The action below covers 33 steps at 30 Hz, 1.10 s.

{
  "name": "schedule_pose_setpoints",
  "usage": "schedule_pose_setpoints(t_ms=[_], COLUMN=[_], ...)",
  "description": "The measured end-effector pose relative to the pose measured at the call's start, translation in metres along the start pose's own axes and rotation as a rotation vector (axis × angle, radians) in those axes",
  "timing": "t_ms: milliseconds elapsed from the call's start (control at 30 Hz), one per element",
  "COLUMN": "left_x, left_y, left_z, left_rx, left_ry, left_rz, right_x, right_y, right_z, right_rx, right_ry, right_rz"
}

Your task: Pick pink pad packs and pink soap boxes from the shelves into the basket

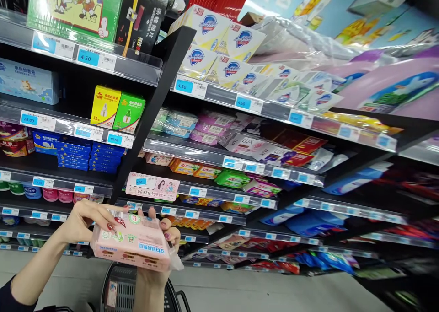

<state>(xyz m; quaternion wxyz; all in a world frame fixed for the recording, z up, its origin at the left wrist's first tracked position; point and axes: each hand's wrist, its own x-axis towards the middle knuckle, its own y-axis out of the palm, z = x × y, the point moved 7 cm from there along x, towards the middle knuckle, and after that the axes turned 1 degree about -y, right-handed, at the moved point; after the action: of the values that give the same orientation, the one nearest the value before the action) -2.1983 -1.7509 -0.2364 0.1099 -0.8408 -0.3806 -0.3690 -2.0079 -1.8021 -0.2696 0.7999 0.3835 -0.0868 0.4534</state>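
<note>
Between both hands is a pink plastic-wrapped pack of soap [137,241], tilted in front of the lower shelves. My left hand [84,223] grips its left end, with painted fingers lying over the printed upper face. My right hand [166,232] holds the other end from beneath and behind, its fingertips curled over the edge; part of that palm is hidden by the pack. A crimped end of the clear wrapper sticks out at the right. Below the hands stands a dark shopping basket [125,280], with a small pink pack [111,294] lying in it.
Shelves ahead hold white Safeguard soap boxes [209,26], yellow and green boxes [118,110] and orange soap packs [187,166]. A pink sign [152,187] juts from a shelf edge just above the hands. Grey floor [240,289] runs along the shelf base.
</note>
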Motion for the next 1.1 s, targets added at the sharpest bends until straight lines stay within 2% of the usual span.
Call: schedule_pose_setpoints(t_ms=[67, 133, 233, 300, 433, 567, 667, 800, 900, 1000, 1100], left_x=[-0.001, -0.002, -0.004, -0.006, -0.005, -0.008, -0.009, -0.007, -0.006, -0.011, -0.017], left_y=[-0.001, -0.006, -0.013, -0.013, -0.012, -0.012, -0.014, -0.016, -0.016, -0.017, -0.013], left_z=[0.001, 0.004, 0.015, 0.022, 0.028, 0.040, 0.047, 0.054, 0.058, 0.066, 0.079], left_rx=[0.042, 0.086, 0.051, 0.011, 0.011, -0.005, 0.014, 0.026, 0.022, 0.027, 0.047], left_ry=[0.007, -0.014, -0.160, -0.266, -0.426, -0.643, -0.730, -0.784, -0.787, -0.791, -0.814], left_rz=[-0.047, -0.149, -0.302, -0.338, -0.385, -0.421, -0.453, -0.445, -0.413, -0.360, -0.218], right_x=[0.001, 0.002, -0.001, -0.002, 0.002, 0.010, 0.012, 0.008, 0.007, 0.010, 0.011], right_y=[0.001, -0.002, -0.009, -0.008, -0.007, -0.012, -0.015, -0.014, -0.020, -0.031, -0.039], right_z=[0.002, 0.001, -0.003, -0.005, -0.009, -0.017, -0.021, -0.021, -0.026, -0.035, -0.044], right_rx=[0.073, 0.081, -0.015, -0.071, -0.136, -0.247, -0.341, -0.432, -0.450, -0.407, -0.351], right_ry=[0.030, 0.049, 0.086, 0.126, 0.182, 0.226, 0.214, 0.167, 0.183, 0.274, 0.449], right_rz=[-0.011, -0.083, -0.255, -0.307, -0.322, -0.293, -0.265, -0.240, -0.215, -0.118, 0.071])
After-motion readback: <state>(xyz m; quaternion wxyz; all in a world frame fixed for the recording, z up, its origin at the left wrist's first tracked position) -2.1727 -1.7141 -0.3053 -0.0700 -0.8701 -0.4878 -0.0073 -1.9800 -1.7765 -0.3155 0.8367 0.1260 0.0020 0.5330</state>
